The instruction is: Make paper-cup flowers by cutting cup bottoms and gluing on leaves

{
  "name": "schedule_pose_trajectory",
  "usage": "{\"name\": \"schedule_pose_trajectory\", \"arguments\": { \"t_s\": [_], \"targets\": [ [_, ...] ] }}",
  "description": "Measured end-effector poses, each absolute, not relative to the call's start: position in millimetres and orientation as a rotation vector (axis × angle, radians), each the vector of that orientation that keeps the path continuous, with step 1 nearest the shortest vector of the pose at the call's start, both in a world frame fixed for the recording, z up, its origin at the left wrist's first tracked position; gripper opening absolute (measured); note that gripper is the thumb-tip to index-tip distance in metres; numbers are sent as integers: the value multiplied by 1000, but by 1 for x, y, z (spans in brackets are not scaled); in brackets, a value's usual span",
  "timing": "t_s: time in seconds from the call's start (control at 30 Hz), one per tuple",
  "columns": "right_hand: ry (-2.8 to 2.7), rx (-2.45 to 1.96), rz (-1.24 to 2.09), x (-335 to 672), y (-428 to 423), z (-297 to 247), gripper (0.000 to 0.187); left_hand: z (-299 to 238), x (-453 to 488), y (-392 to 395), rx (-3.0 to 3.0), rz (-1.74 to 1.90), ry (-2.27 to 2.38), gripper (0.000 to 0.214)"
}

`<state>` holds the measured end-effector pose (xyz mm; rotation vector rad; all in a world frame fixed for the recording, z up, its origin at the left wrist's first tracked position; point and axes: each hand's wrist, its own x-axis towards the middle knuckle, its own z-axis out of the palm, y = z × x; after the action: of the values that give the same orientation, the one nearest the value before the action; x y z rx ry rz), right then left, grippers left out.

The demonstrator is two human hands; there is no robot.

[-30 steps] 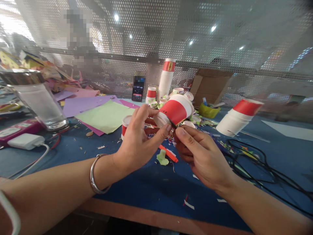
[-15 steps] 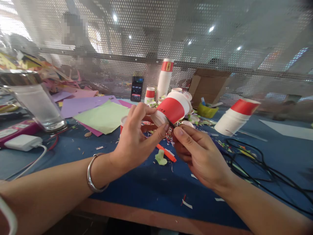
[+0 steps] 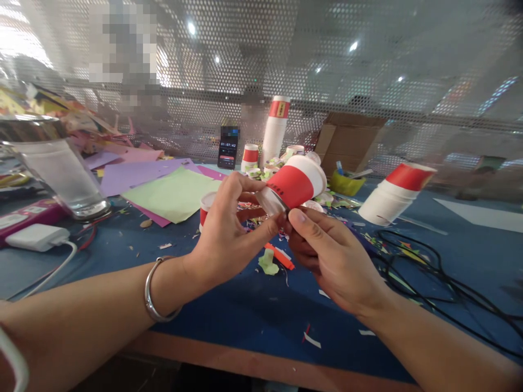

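Observation:
A red-and-white paper cup (image 3: 291,185) is tilted on its side in mid-air, its narrow white end toward my left hand. My left hand (image 3: 229,231) is closed on that end, with fingertips above and thumb below. Beside the cup's lower edge, my right hand (image 3: 327,253) pinches a thin dark tool; its kind is mostly hidden by the fingers. Below the hands lie an orange marker-like stick (image 3: 281,256) and a crumpled light green paper piece (image 3: 268,262). Another red cup (image 3: 207,206) stands partly behind my left hand.
Coloured paper sheets (image 3: 174,195) and a glass jar (image 3: 65,174) are on the left. A phone (image 3: 227,148) and a stack of paper cups (image 3: 275,130) stand at the back. Leaning stacked cups (image 3: 392,195) and black cables (image 3: 433,272) are on the right. Paper scraps litter the blue table (image 3: 245,321).
The cup has turned slightly and shifted a little to the right and down. The dark tool, earlier visible against the cup's edge, is now almost covered. Both hands stay nearly in place.

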<state>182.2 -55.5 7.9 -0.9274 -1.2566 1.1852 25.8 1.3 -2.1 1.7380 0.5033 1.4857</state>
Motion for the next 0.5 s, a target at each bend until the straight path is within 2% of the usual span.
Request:
{"name": "schedule_pose_trajectory", "arguments": {
  "t_s": [0.2, 0.5],
  "targets": [
    [-1177, -967, 1218, 181, -55, 3, 50, -7, 28, 0, 1667, 1456, 519, 37],
    [-1166, -959, 1169, 179, -55, 0, 47, -7, 29, -4, 1693, 1502, 557, 32]
  ]
}}
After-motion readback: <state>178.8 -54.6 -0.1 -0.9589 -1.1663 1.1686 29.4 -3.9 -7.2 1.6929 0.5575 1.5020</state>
